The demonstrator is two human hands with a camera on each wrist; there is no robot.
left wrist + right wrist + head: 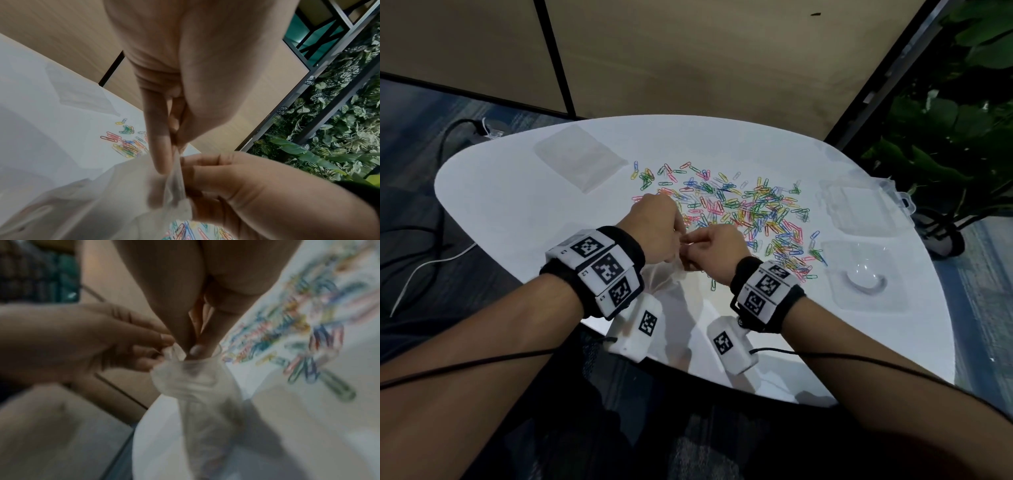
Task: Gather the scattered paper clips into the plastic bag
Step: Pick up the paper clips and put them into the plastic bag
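Observation:
Many coloured paper clips (743,209) lie spread over the middle of the white table (517,205). Both hands meet just in front of the pile and hold up a clear plastic bag (667,279), which hangs below them to the table. My left hand (671,240) pinches one side of the bag's rim (172,352) between thumb and fingers. My right hand (697,253) pinches the opposite side, with its fingertips (195,350) at the bag's open mouth (191,368). In the left wrist view, the left hand (164,154) and right hand (216,178) grip the bag (123,194). I cannot tell if any clips are inside.
A flat stack of clear bags (580,159) lies at the back left. Two clear plastic boxes (859,205) (859,277) sit at the right, near the table's edge. Leafy plants (945,137) stand beyond the right side. Cables (431,260) run over the floor at the left.

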